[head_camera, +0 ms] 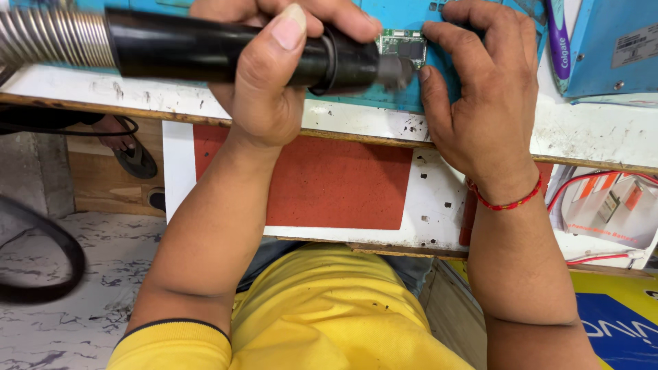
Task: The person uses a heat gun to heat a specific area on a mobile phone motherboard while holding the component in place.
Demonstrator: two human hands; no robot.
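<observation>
My left hand (271,68) grips a black hot-air wand (205,49) with a ribbed metal hose (48,38) running off to the left. Its grey nozzle (396,70) points at a small green circuit board (403,45) lying on a blue work mat (404,14). My right hand (480,96) rests on the mat beside the board, fingertips touching the board's right edge. A red thread band circles my right wrist.
The mat sits on a scuffed white bench top (596,130) with a wooden front edge. A red and white panel (329,181) lies below it. A tube (561,41) and a blue box (610,44) stand at the right. A black hose (48,260) loops on the marbled floor.
</observation>
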